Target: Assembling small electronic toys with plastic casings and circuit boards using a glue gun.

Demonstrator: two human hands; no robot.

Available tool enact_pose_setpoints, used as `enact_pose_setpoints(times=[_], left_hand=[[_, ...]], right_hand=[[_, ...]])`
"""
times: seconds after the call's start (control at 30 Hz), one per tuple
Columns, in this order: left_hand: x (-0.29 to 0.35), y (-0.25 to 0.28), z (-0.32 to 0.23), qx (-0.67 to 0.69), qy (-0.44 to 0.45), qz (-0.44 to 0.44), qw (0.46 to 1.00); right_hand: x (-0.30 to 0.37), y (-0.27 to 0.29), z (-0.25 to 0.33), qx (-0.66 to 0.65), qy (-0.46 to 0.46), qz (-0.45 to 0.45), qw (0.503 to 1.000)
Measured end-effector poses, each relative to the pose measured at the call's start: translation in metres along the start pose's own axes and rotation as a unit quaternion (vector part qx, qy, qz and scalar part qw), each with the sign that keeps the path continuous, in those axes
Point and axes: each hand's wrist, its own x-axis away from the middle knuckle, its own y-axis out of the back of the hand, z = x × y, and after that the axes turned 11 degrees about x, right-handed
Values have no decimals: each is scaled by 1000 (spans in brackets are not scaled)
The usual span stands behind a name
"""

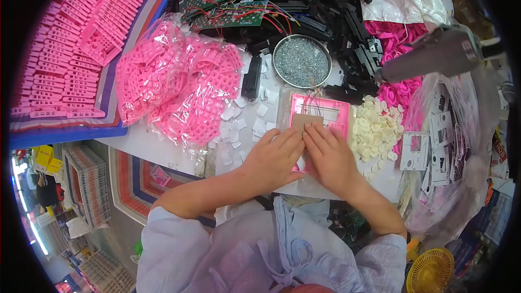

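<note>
A pink plastic housing (346,115) lies on the table before me, with thin wires coming out past its far side. On top of it rests a small flat brown board (306,120). My left hand (277,154) lies on the left part of the board, fingers stretched out and the thumb by the housing's near edge. From the right, my right hand (329,158) presses flat on the board, its fingers side by side. Both hands cover much of the housing's near half, so what is under the palms is hidden.
A round metal dish of small screws (302,61) stands beyond the housing. Cream-coloured round pieces (377,127) are heaped on the right, white squares (233,130) and bagged pink parts (195,87) on the left. A grey power tool (434,54) hangs at the upper right.
</note>
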Motion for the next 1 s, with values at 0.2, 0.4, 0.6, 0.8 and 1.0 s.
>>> enact_pose_setpoints(times=[0.2,0.4,0.6,0.8,1.0], left_hand=[[-2,4,0,8,2,3,1000],[-7,16,5,-35,-18,47,998],[2,4,-5,-88,-2,56,995],[-28,34,1,34,60,126,990],[-132,25,87,-136,119,-159,971]], right_hand=[[-1,7,1,-49,-14,23,998],[-1,6,2,-33,-14,39,999],[1,-4,-10,-94,14,19,995],[5,2,1,-25,-7,21,999],[-2,6,1,-9,-1,13,1000]])
